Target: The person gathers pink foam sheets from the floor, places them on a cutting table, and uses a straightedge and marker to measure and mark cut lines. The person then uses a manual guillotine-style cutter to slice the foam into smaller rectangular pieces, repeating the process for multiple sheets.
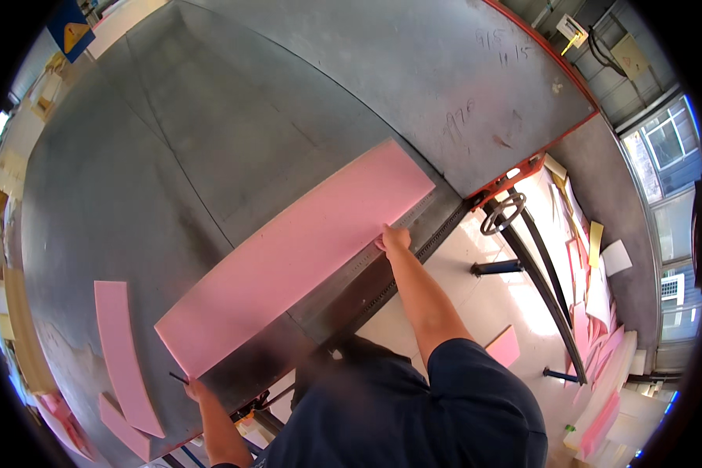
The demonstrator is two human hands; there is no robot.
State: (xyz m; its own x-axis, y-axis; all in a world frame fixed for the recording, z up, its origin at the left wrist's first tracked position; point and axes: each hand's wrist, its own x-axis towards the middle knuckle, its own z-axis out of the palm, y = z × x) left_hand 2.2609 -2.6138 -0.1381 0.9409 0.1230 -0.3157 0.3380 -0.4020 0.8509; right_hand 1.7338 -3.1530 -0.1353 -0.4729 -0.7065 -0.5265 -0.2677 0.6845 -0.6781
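Observation:
A long pink foam sheet (300, 253) lies slantwise across the grey metal table (234, 117). At its right part, my right hand (395, 237) is closed on the near long edge, fingers bent against the foam. My left hand (197, 388) is at the sheet's near left corner, its fingers closed on a thin dark pen-like stick (178, 377) that points left. Whether the left fingers also touch the foam is hard to tell. Left of that hand, two narrow pink foam strips, a longer strip (126, 351) and a shorter strip (123, 427), lie on the table.
A perforated metal ruler strip (398, 285) runs along the table's near edge. Behind stands a large grey panel (460, 86) with a red rim. To the right are a handwheel (504, 214), dark rails, a pink foam offcut (504, 346) on the floor and piled foam scraps (600, 351).

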